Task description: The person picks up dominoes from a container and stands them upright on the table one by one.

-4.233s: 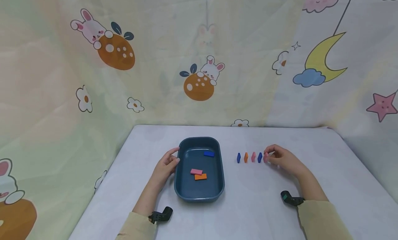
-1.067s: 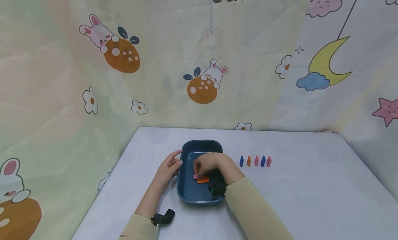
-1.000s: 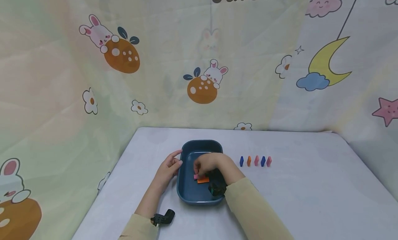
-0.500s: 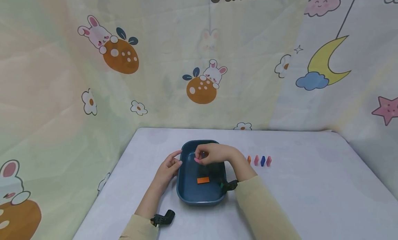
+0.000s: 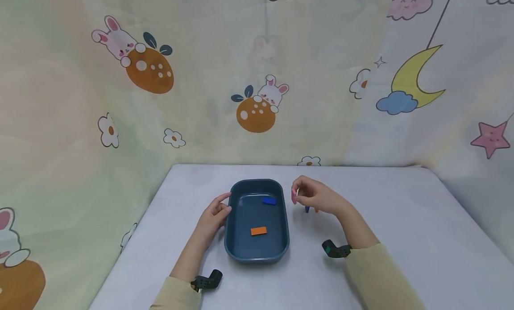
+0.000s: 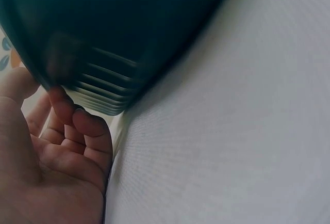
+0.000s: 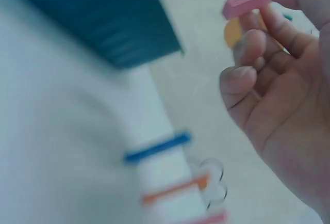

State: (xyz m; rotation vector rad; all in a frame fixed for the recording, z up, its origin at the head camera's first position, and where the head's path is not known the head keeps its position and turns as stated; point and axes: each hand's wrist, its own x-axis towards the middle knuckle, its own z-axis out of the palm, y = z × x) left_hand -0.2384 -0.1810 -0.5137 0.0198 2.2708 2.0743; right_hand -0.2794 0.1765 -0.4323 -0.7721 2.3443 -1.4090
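Note:
My right hand (image 5: 319, 196) pinches a pink domino (image 7: 243, 2) between thumb and fingertips, raised just right of the dark blue-green tray (image 5: 257, 252). Below and behind this hand stands a row of upright dominoes; a blue domino (image 7: 157, 148), an orange domino (image 7: 175, 189) and the end of a pink domino (image 7: 206, 219) show in the right wrist view. Inside the tray lie a blue domino (image 5: 269, 200) and an orange domino (image 5: 259, 230), both flat. My left hand (image 5: 213, 218) rests its thumb and forefinger against the tray's left rim, the other fingers loosely bent.
A white-covered table (image 5: 361, 283) carries everything, its back edge close to a printed cloth backdrop (image 5: 209, 78). The right hand hides most of the domino row in the head view. A black wrist camera (image 5: 336, 249) sits on each wrist.
My right hand, which placed a pink domino at the row's right end earlier, has lifted another pink domino out of the tray and carried it right past the rim. My left hand has stayed at the tray.

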